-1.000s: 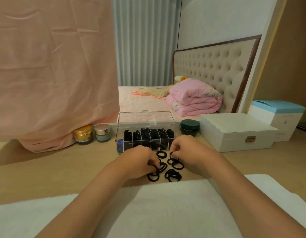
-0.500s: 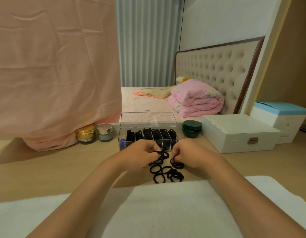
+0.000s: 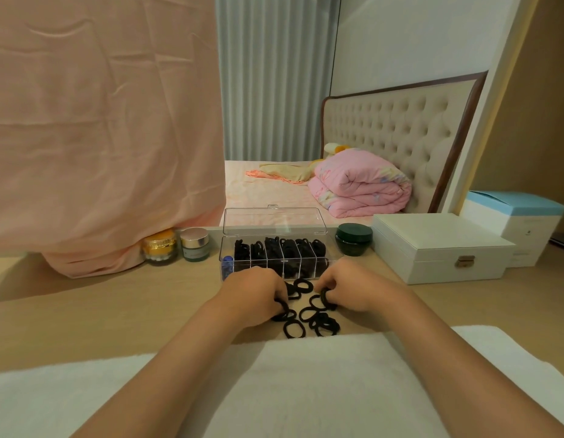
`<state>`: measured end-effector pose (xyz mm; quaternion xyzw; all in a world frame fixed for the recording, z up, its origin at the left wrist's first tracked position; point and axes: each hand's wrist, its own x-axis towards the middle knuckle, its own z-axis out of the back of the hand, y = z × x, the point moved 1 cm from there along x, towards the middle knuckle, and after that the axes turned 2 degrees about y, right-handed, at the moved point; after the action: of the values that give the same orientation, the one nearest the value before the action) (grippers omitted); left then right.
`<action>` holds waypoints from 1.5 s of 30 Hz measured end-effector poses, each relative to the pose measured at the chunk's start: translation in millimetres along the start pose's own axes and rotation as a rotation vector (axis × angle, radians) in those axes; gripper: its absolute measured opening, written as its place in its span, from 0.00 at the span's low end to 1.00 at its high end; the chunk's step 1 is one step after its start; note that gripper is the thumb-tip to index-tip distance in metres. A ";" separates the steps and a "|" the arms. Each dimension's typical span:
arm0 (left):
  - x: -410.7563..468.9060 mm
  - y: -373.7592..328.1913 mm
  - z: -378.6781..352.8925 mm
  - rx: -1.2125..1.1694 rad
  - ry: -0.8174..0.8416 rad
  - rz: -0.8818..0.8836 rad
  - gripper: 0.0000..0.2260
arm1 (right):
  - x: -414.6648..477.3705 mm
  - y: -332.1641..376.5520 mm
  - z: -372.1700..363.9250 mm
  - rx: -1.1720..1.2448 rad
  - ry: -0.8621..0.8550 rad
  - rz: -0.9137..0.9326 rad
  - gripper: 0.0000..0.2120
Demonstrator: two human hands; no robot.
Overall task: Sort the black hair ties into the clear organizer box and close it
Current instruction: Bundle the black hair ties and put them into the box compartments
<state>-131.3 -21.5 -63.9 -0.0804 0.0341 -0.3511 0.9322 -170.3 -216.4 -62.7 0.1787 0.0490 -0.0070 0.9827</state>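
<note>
Organizer box [image 3: 274, 251] is filling up (lid [image 3: 274, 218] open, pile remaining), left hand [image 3: 255, 295] & right hand [image 3: 348, 287] pinching hair ties [image 3: 309, 322] off counter [image 3: 116, 311] w/ curled fingers [image 3: 333, 284].

You see soft, warm indoor light; a broad shadow crosses the pale wooden worktop [image 3: 100, 317]; frame edges bow, slightly soft.

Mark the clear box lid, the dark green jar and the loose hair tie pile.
clear box lid [image 3: 274, 221]: head view, middle of the raised panel.
dark green jar [image 3: 353, 231]: head view, top of its cap.
loose hair tie pile [image 3: 325, 324]: head view, dense clump at its near edge.
</note>
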 end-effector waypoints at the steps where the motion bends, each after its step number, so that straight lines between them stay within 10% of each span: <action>1: 0.0 0.7 -0.1 0.009 0.011 -0.001 0.12 | 0.9 -0.2 -1.1 -0.002 -0.014 -0.003 0.13; 10: -1.5 8.8 11.3 -0.621 0.178 -0.049 0.08 | -9.4 0.2 26.1 0.293 -0.027 0.028 0.11; 23: -2.0 -4.0 3.0 -0.226 0.239 0.006 0.09 | 2.8 22.5 -6.1 -0.134 0.117 -0.142 0.10; 36: -8.1 31.7 22.7 -0.360 0.075 0.140 0.07 | 0.0 21.1 5.6 0.222 -0.030 -0.007 0.13; 45: -6.9 32.0 18.9 -0.739 0.131 0.209 0.07 | 13.6 17.8 -11.1 -0.165 -0.026 -0.003 0.19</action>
<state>-113.4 9.2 -50.9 -0.3842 0.2258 -0.2228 0.8670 -157.2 -195.8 -68.2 0.0969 0.0372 -0.0069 0.9946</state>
